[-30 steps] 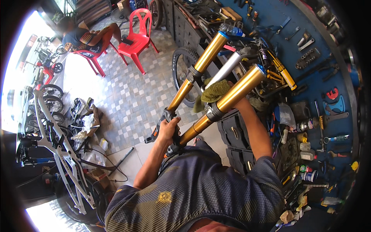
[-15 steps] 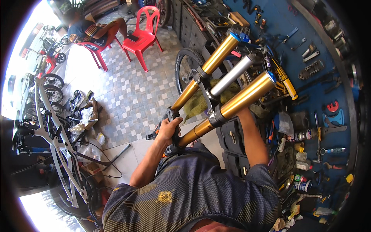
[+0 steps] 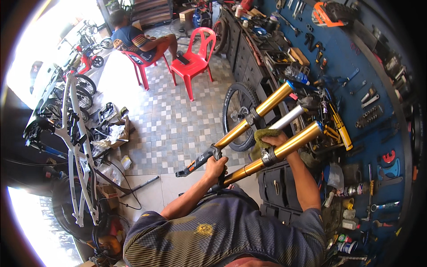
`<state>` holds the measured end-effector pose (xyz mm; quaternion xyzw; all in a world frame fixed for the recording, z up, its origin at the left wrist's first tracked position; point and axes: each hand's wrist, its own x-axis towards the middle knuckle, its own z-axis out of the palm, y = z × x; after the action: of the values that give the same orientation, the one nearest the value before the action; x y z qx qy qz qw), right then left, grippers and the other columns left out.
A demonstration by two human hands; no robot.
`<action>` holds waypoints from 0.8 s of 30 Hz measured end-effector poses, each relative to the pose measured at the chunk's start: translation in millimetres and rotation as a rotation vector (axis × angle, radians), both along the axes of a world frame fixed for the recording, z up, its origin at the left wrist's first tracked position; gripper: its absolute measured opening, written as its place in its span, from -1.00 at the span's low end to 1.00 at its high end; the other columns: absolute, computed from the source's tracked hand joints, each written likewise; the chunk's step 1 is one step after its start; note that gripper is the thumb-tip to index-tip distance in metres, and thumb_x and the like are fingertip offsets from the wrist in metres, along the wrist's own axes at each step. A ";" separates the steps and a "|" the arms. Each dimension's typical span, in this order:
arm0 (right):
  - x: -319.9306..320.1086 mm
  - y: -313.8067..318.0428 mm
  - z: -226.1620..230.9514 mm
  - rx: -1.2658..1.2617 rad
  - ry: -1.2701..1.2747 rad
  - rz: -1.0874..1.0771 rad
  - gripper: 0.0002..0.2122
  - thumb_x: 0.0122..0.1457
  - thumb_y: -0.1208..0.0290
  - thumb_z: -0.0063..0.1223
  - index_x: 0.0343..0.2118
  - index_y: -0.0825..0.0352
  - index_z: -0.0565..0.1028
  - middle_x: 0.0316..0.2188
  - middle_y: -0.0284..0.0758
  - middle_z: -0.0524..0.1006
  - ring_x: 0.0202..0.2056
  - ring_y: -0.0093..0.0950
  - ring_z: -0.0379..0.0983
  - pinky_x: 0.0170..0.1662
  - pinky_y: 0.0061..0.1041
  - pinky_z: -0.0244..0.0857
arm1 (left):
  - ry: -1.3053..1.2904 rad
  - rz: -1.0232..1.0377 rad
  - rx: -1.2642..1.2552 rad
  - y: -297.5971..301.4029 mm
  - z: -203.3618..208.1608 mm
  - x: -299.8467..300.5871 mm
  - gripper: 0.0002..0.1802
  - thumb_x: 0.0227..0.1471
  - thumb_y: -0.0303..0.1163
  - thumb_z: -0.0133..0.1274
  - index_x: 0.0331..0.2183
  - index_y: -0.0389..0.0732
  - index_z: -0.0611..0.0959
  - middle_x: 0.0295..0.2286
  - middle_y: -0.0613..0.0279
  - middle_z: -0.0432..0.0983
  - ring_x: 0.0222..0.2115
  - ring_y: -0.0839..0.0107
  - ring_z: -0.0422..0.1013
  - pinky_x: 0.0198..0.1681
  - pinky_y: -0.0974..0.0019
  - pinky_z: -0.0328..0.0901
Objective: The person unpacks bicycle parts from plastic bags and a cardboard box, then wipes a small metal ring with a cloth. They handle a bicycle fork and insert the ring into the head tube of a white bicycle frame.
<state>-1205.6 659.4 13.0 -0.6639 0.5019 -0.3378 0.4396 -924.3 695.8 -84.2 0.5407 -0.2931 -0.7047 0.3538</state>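
A dual-crown bicycle suspension fork slants across in front of me, with two gold tubes, blue top caps and a silver steerer tube between them. My left hand is closed around the black part at the fork's lower end. At the crown, my right hand holds an olive-green rag against the fork beside the steerer's base. The rag and the near gold tube cover part of that hand. The rag hides the middle of the crown.
A person sits at the far left beside a red plastic chair. To the left stands a white bike frame near loose parts and bags. A bicycle wheel leans against the drawers. The cluttered workbench and blue tool board line the right.
The view has shifted, so the room appears farther right and lower. My right hand, earlier mostly hidden behind the near gold tube, now shows at the crown with the rag bunched in it.
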 end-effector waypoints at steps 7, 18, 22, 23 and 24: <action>-10.8 -9.3 -9.2 0.089 -0.055 0.001 -0.69 0.04 0.34 0.33 -0.17 0.38 0.61 -0.25 -0.29 0.64 -0.16 -0.43 0.56 -0.01 -0.40 0.39 | 0.066 0.025 0.015 0.6 -3.0 10.2 -0.76 0.07 -0.39 0.17 -0.50 -0.16 0.42 -0.71 0.35 0.32 -0.76 0.50 0.29 -0.68 0.32 0.31; 37.1 -37.0 -14.1 -0.203 0.103 -0.185 -0.71 0.06 0.25 0.35 -0.22 0.32 0.62 -0.33 -0.28 0.66 -0.29 -0.43 0.61 -0.17 -0.42 0.46 | 0.037 0.121 0.003 -3.6 0.5 34.9 -0.72 0.06 -0.37 0.18 -0.55 -0.14 0.41 -0.72 0.34 0.33 -0.78 0.47 0.28 -0.69 0.32 0.30; 82.4 -45.8 -7.8 -0.306 0.108 -0.357 -0.70 0.10 0.18 0.28 -0.29 0.35 0.66 -0.40 -0.19 0.67 -0.35 -0.33 0.63 -0.22 -0.35 0.48 | 0.050 0.145 -0.004 -10.7 -7.3 52.8 -0.71 0.06 -0.37 0.18 -0.57 -0.14 0.41 -0.73 0.32 0.33 -0.78 0.46 0.31 -0.72 0.33 0.27; 89.5 -46.6 -1.9 -0.323 0.049 -0.314 -0.70 0.10 0.18 0.28 -0.29 0.36 0.66 -0.40 -0.19 0.67 -0.36 -0.35 0.63 -0.22 -0.37 0.48 | 0.057 0.147 0.003 -11.4 -5.7 57.2 -0.73 0.06 -0.37 0.18 -0.55 -0.14 0.42 -0.72 0.33 0.33 -0.77 0.47 0.30 -0.71 0.33 0.27; 93.3 -47.5 3.5 -0.276 0.031 -0.288 -0.70 0.09 0.19 0.30 -0.28 0.36 0.66 -0.39 -0.20 0.67 -0.36 -0.37 0.63 -0.22 -0.38 0.48 | 0.063 0.150 0.010 -11.6 -3.3 61.9 -0.74 0.07 -0.37 0.18 -0.53 -0.14 0.44 -0.72 0.35 0.33 -0.76 0.49 0.29 -0.69 0.34 0.28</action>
<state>-1112.3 611.9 16.5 -0.6441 0.5475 -0.4527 0.2837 -862.4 684.2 -87.5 0.5404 -0.2371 -0.6943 0.4121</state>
